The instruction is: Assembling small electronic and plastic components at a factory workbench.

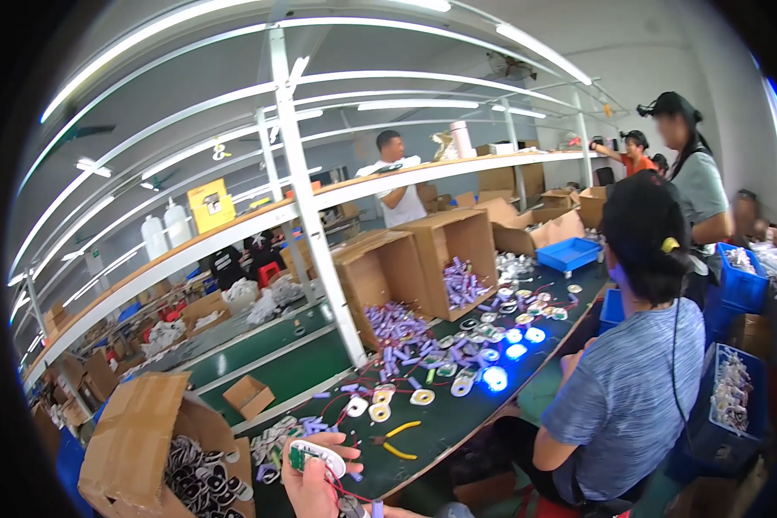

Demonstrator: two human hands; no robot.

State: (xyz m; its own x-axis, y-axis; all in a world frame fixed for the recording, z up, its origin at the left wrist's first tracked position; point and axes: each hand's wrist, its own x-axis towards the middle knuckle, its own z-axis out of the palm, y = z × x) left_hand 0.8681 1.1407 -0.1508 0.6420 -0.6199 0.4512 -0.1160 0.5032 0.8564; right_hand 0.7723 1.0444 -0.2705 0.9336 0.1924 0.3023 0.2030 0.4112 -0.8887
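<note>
though cut off below, left hand [312, 485] around round white part [318, 457]

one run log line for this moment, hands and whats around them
left hand: holds round white part with green board | right hand: barely in view at lower edge | bench: yellow-handled pliers, purple cells, lit blue discs

Green round board [306, 455], yellow-handled pliers [399, 439], dark green bench [440, 419], perhaps purple cells [394, 326], blue-lit discs [495, 378].

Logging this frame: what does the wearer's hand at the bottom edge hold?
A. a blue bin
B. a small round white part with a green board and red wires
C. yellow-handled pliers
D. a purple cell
B: the left hand grips the round white part, showing its green board and red wires.
</note>
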